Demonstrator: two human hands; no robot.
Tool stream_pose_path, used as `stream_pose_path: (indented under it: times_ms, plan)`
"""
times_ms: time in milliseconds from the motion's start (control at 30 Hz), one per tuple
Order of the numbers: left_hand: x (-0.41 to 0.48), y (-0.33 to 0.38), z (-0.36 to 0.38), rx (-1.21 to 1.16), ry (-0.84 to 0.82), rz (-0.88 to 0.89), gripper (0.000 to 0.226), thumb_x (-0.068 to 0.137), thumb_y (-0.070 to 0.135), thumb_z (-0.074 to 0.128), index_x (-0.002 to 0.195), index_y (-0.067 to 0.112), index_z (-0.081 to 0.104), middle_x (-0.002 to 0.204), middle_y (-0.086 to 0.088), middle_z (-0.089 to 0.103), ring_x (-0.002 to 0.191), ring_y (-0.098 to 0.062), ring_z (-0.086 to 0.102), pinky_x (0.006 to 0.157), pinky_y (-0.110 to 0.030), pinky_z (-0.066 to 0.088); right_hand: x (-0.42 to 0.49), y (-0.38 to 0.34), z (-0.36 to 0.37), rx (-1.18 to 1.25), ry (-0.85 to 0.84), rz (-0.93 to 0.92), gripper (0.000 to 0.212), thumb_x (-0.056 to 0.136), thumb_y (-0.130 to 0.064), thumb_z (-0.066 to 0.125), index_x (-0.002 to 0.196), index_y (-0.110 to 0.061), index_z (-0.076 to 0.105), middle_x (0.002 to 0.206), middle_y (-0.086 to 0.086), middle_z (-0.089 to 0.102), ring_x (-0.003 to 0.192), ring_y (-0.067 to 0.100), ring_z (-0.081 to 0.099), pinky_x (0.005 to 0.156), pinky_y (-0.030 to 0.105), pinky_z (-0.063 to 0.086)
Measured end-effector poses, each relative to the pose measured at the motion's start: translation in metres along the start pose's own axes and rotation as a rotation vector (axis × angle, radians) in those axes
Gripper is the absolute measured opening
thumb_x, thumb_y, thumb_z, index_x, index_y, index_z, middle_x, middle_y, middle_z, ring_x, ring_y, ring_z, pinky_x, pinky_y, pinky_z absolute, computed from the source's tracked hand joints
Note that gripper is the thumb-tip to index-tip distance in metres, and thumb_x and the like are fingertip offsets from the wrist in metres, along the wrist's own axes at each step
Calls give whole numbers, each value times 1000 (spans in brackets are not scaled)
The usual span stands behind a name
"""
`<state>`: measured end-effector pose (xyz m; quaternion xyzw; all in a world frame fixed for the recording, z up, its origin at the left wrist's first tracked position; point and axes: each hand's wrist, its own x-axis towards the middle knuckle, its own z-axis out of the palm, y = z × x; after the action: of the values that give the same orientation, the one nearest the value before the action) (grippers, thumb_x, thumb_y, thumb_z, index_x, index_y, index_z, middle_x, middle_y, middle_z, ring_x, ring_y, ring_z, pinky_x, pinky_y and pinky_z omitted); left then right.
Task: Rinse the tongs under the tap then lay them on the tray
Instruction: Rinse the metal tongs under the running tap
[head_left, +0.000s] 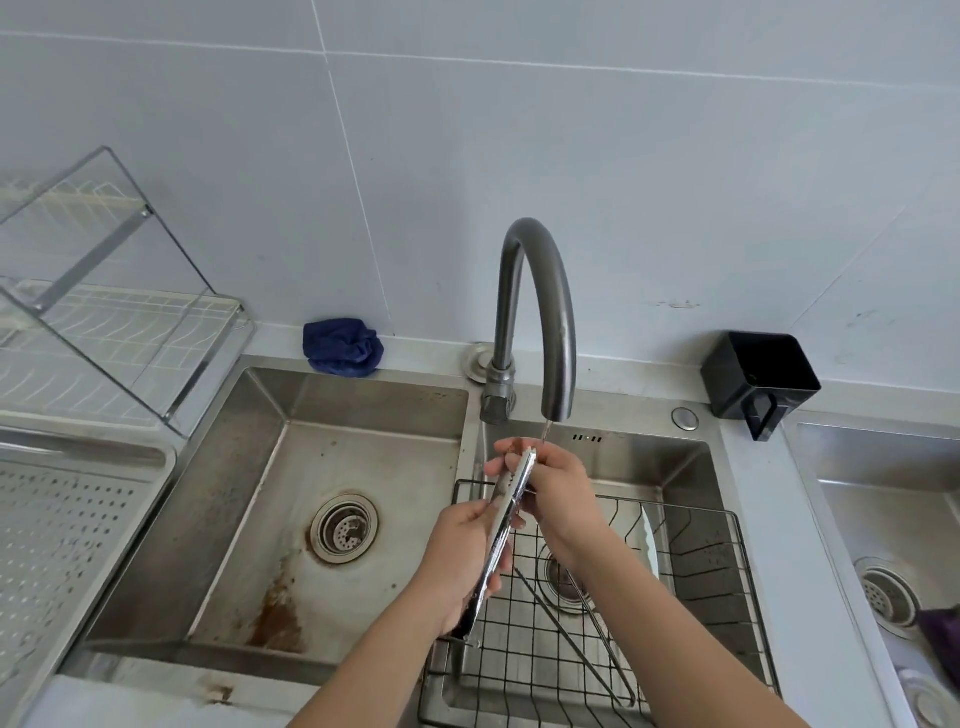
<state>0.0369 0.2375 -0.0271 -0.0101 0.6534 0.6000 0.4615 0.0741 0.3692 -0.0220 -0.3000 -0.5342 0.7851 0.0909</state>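
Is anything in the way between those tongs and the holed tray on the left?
Nothing visible. The left hand and right hand hold the tongs under the tap; between them and the tray lies only the open left basin.

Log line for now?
step: rinse | tongs: under tap | left hand: holds tongs | right hand: holds tongs | tray: no tongs

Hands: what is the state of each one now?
Left hand: closed on the shiny metal tongs, lower part.
Right hand: closed on their upper end.
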Motion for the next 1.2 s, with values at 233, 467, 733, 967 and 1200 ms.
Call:
stream_pose_path:
  times_ms: [233,467,733,967,1200]
  plan:
    - [-1,3,3,-36,-52,-17,32,104,22,46,92,7,72,56,-14,57,35,-15,43,35,-21,31,1,-2,0,7,43,-10,19,102,-18,58,98,-2,67,86,19,77,51,23,50,41,26,37]
    - [0,7,0,-132,-273,-53,51,102,52,48,104,9,74,71,-13,64,46,-19,48,42,-25,38,4,-10,-3,-126,242,-97,24,104,-23,60,91,-5,69,72,14,77,46,18,60,38,26,43]
    - [-1,-2,-1,-48,-306,-1,61,67,26,85,121,12,60,66,2,49,50,-11,39,43,-24,31,-7,-2,-1,-240,133,-181,26,99,-4,58,111,-24,70,81,17,76,70,22,73,59,28,58]
    - [-3,9,1,-12,-280,37,71,60,15,64,123,-15,52,72,-12,53,53,-19,46,45,-27,36,-5,-8,-10,-221,97,-100,12,93,1,59,96,-3,69,68,2,75,57,9,68,51,18,50]
    - [-12,13,-1,97,-211,27,58,71,15,53,123,-9,57,66,-13,58,47,-23,49,41,-27,40,-7,1,-14,-94,83,-23,18,102,-12,55,104,-8,73,83,12,79,74,20,75,63,25,57]
